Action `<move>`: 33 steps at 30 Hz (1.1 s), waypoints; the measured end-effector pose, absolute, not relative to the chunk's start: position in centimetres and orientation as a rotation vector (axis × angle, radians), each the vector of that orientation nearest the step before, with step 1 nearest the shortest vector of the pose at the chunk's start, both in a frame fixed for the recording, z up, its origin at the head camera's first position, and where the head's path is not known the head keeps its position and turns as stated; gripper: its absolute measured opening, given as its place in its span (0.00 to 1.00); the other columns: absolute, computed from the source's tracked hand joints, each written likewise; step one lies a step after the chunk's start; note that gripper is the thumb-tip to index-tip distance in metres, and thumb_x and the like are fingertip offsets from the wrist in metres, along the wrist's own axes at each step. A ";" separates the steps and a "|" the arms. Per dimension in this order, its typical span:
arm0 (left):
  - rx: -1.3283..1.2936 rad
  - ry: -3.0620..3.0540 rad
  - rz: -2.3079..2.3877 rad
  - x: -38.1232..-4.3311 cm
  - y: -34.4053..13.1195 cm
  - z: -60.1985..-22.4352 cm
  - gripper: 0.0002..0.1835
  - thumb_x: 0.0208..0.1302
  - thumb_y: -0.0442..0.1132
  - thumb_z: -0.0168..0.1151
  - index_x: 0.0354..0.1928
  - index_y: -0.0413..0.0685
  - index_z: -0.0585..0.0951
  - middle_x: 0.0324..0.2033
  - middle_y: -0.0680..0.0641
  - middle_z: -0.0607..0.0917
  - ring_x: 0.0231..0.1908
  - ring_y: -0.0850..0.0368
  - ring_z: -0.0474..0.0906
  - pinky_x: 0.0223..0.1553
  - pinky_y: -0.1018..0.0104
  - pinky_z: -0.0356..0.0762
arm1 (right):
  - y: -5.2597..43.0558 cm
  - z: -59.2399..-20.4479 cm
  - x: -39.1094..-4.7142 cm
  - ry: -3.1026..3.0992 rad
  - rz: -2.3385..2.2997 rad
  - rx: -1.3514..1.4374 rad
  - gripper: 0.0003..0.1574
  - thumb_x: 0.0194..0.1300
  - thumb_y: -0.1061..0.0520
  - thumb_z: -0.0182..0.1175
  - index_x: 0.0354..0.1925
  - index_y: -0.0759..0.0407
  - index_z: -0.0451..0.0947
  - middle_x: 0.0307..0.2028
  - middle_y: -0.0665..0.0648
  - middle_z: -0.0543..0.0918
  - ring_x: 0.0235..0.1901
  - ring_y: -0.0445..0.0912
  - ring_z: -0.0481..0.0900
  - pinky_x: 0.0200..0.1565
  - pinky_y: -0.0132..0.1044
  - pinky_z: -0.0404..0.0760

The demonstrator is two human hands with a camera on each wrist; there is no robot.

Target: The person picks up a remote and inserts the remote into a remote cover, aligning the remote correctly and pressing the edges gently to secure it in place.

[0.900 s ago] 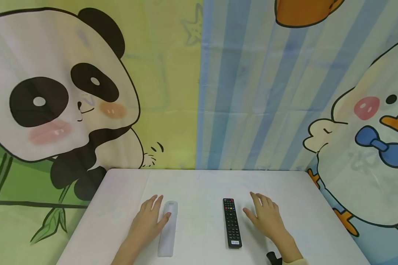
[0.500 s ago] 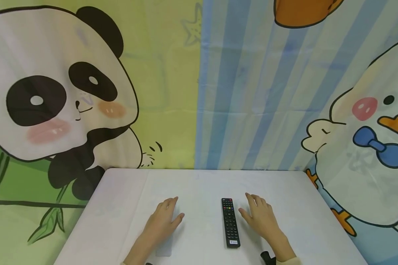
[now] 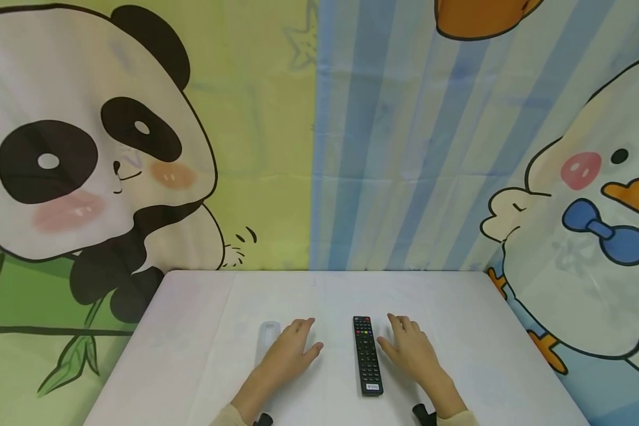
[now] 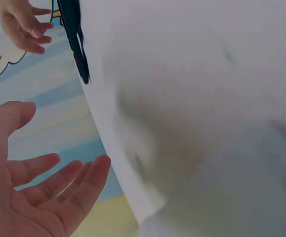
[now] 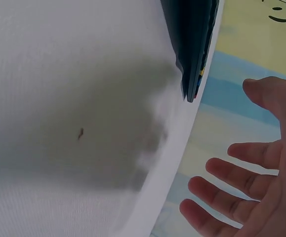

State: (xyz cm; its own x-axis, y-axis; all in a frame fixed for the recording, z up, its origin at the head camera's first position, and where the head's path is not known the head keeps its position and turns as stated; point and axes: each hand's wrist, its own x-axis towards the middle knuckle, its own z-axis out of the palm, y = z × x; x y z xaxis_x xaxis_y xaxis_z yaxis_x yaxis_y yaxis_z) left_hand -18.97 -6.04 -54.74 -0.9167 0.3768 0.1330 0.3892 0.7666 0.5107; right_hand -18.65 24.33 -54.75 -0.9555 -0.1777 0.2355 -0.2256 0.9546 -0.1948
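Note:
A black remote control (image 3: pixel 368 356) with rows of buttons lies face up on the white table (image 3: pixel 191 355). To its left, a translucent, long narrow sleeve or cover (image 3: pixel 267 338) lies partly hidden behind my left hand (image 3: pixel 286 357). That hand hovers between the two things, fingers spread and holding nothing, as the left wrist view also shows. My right hand (image 3: pixel 412 350) is just right of the remote, thumb toward its edge, fingers apart with nothing in them. In the right wrist view the remote (image 5: pixel 192 44) appears edge-on beyond the open palm.
Behind the table hangs a cloth backdrop (image 3: pixel 266 148) printed with a panda and a white duck. Black straps (image 3: pixel 423 414) show at both wrists, beside light sleeves (image 3: pixel 458 419).
My left hand has moved right, across the translucent cover and toward the remote. The right hand has shifted slightly left, nearer the remote. The head view has turned a little.

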 end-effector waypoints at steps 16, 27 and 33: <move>-0.595 -2.980 -1.150 -19.2 -1.0 -55.0 0.32 0.70 0.53 0.62 0.68 0.41 0.71 0.58 0.40 0.77 0.55 0.43 0.78 0.53 0.48 0.78 | 23.6 -55.5 -18.1 -3.023 0.470 0.256 0.39 0.69 0.42 0.63 0.65 0.68 0.70 0.52 0.68 0.77 0.51 0.61 0.78 0.45 0.56 0.82; -0.596 -2.948 -1.302 -19.4 0.8 -55.6 0.30 0.66 0.50 0.67 0.62 0.35 0.75 0.49 0.40 0.82 0.38 0.54 0.82 0.39 0.58 0.82 | 23.2 -55.6 -18.1 -3.043 0.759 0.162 0.34 0.69 0.44 0.64 0.60 0.69 0.75 0.39 0.56 0.78 0.35 0.46 0.76 0.37 0.45 0.79; -0.614 -2.959 -1.459 -19.3 1.8 -56.0 0.32 0.66 0.47 0.67 0.62 0.30 0.74 0.43 0.41 0.82 0.31 0.55 0.83 0.37 0.59 0.82 | 23.1 -55.7 -18.2 -3.054 0.916 0.154 0.31 0.70 0.47 0.63 0.57 0.71 0.75 0.28 0.50 0.74 0.26 0.43 0.70 0.28 0.38 0.72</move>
